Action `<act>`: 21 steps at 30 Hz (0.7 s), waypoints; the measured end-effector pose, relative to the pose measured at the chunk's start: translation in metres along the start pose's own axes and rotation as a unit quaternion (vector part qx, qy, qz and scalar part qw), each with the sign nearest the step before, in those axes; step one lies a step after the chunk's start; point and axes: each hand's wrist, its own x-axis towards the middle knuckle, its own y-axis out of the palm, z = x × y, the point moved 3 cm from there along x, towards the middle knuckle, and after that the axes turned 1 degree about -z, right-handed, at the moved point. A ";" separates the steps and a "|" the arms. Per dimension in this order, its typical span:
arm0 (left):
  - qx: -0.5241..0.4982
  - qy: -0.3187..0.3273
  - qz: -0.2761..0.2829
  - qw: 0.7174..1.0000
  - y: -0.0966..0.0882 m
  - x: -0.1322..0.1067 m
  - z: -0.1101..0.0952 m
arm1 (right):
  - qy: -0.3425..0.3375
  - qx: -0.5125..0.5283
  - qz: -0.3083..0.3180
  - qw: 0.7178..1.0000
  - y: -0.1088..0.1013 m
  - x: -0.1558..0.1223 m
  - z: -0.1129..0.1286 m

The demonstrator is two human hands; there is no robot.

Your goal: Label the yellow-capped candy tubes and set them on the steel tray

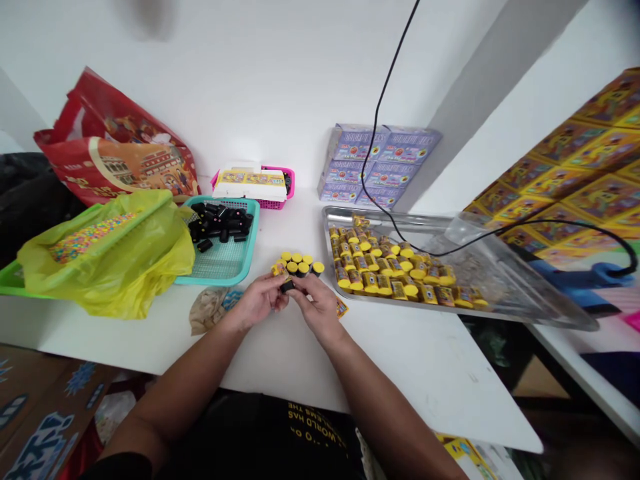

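In the head view my left hand point(263, 297) and my right hand point(316, 303) meet over the white table. Between their fingertips is a small black container point(287, 285), with a yellow printed label at its upper end. Both hands grip it, and the fingers partly cover it. Just beyond stand several small black containers with yellow tops point(303, 268), grouped closely together. A printed label sheet point(341, 308) lies beside my right hand, partly hidden by it. Left of my left hand rests a crumpled brown paper point(206, 311).
A metal tray point(525, 319) at right holds several yellow-wrapped containers. A teal basket point(215, 270) of black containers stands at left, beside a yellow bag point(145, 253) with colourful beads. Purple boxes point(377, 163) stack against the wall. A black cable point(383, 93) hangs across the tray.
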 end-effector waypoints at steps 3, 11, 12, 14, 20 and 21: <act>0.003 -0.018 0.018 1.000 0.002 -0.002 -0.001 | -0.043 -0.048 -0.012 0.998 -0.002 -0.002 0.005; 0.003 -0.051 0.012 0.999 0.001 -0.002 0.002 | -0.099 -0.109 0.005 0.989 0.003 0.000 0.012; -0.010 -0.045 0.001 0.999 0.002 -0.002 0.003 | -0.111 -0.114 0.009 0.987 0.004 0.000 0.013; -0.027 -0.033 -0.025 0.999 0.004 -0.002 0.005 | -0.126 -0.119 0.002 0.985 0.007 -0.001 0.012; -0.006 -0.062 -0.018 0.998 0.009 -0.003 0.015 | -0.165 -0.140 -0.031 0.976 0.008 -0.007 0.011; -0.003 -0.067 -0.012 0.998 0.009 -0.003 0.016 | -0.170 -0.144 -0.038 0.974 0.008 -0.008 0.011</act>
